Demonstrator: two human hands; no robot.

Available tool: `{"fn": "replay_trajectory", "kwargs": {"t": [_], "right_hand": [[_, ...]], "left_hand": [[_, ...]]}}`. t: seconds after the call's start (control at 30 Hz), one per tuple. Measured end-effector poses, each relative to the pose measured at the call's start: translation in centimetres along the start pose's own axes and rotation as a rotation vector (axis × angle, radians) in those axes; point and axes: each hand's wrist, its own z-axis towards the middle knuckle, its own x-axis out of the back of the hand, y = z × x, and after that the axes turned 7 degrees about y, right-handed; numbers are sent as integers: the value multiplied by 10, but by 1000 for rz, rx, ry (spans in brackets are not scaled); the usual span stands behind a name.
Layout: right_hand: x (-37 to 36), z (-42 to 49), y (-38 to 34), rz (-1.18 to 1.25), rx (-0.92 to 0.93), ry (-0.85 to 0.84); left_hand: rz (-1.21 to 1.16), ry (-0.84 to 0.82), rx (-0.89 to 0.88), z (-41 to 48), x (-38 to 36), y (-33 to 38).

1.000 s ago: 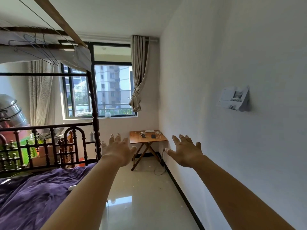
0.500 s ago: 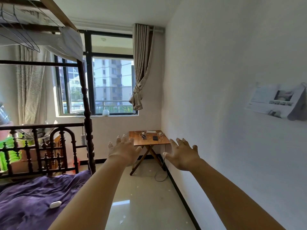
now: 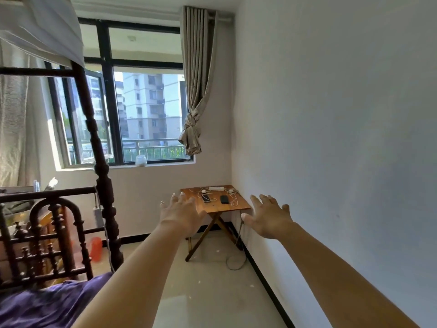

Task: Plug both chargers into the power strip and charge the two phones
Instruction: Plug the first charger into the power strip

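Note:
A small wooden folding table [image 3: 238, 205] stands in the far right corner under the window. On it lie a white power strip [image 3: 216, 188], a phone with a light screen [image 3: 206, 198], a black phone [image 3: 224, 199] and white charger cables [image 3: 233, 197]. My left hand [image 3: 181, 215] and my right hand [image 3: 269, 217] are stretched out in front of me, palms down, fingers spread, holding nothing. Both are well short of the table; the left hand hides the table's near left corner.
A dark wooden bed frame [image 3: 99, 176] with a purple blanket [image 3: 47, 306] fills the left. The white wall [image 3: 343, 138] runs along the right. A cable [image 3: 236, 261] loops on the pale tiled floor beside the table legs. An orange container [image 3: 96, 248] sits by the bedpost.
The view has advanced toward the table, which now looks larger and nearer. The paper on the right wall has passed out of view. Both hands stay outstretched and spread.

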Motion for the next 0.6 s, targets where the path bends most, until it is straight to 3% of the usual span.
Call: {"fn": "replay_trajectory", "kwargs": {"t": [0.6], "right_hand": [[-155,387,42,-40,10,-53]], "left_hand": [[-30,-54,20,392,-153,-12]]}}
